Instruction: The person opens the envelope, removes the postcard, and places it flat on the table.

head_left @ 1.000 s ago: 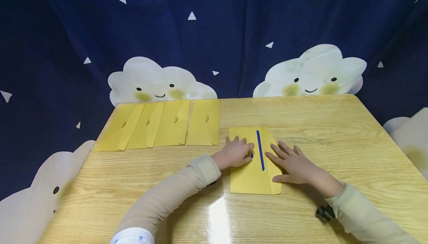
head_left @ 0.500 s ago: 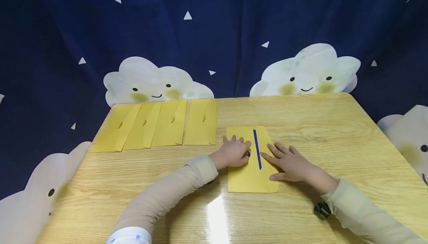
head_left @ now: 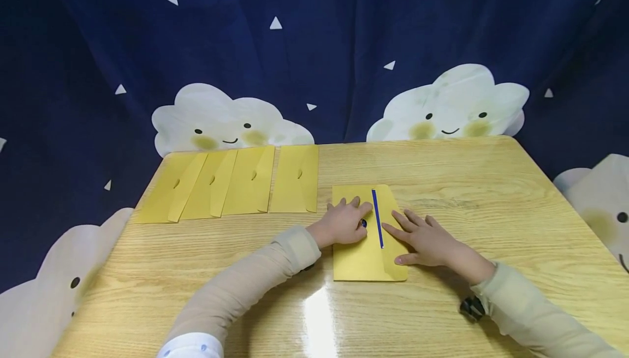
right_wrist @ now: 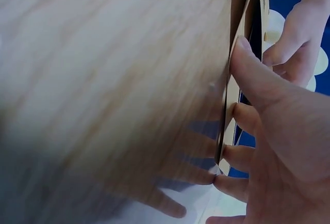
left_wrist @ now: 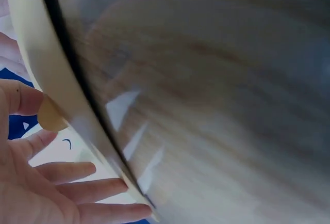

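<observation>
A yellow paper envelope [head_left: 358, 262] lies at the middle of the table, a straight blue strip [head_left: 377, 219] running lengthwise along it. My left hand [head_left: 344, 223] rests on its left part. Thumb and index finger are spread to either side of a small dark blue spot [head_left: 363, 223]. The left wrist view has a small half-round tab [left_wrist: 51, 115] standing up by the left thumb and index finger; the other fingers are straight. My right hand [head_left: 429, 242] lies with spread fingers on the envelope's right flap, fingertips reaching toward the blue strip.
Several yellow envelopes [head_left: 295, 194] lie in a row at the back left of the wooden table [head_left: 442, 183], some overlapping. A dark blue curtain [head_left: 344, 30] with cloud pictures hangs behind. Black wrist gear [head_left: 472, 309] is by the right sleeve.
My left index finger has straightened and moved away from the thumb, leaving the blue spot more visible. The right hand has slid slightly toward the blue strip. The view has shifted a little.
</observation>
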Demonstrator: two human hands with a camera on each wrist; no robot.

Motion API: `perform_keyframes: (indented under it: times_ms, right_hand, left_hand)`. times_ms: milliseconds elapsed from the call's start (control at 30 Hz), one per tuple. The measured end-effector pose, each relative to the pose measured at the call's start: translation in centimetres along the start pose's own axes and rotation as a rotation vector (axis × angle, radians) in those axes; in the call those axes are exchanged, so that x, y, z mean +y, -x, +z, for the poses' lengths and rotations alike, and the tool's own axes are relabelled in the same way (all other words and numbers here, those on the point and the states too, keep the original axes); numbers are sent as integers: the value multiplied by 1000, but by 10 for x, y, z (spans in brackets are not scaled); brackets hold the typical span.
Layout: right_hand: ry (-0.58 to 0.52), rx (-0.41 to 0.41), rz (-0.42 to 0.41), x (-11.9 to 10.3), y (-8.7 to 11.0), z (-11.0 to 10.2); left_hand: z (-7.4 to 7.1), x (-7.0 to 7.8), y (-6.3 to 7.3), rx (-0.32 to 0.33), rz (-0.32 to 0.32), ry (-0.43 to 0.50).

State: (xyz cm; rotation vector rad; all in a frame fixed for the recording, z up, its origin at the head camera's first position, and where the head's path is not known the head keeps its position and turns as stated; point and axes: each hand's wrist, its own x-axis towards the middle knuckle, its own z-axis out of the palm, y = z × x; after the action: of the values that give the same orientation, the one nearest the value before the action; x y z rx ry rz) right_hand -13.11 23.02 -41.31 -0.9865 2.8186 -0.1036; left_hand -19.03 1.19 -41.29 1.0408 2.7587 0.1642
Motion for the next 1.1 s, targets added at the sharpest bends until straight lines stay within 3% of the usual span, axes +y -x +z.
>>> perform_keyframes:
  times_ms: [200, 367, 533, 767, 1100]
  right_hand:
    - [-1, -5, 10, 0, -1, 2]
    - [-2, -4, 12, -1, -1, 2]
    - [-13, -5, 13, -2, 0, 1]
    - [-14, 5, 11, -2, 0, -1]
    - [4, 57, 6, -1, 0, -1]
  left_hand:
    - [-2, 7, -2, -124, -48, -78]
    - [-3, 10, -2, -151, -50, -130]
    - [-3, 8, -2, -119, -24, -84]
    - [-2, 4, -3, -53, 1, 50]
    - [0, 9, -3, 22, -29, 58]
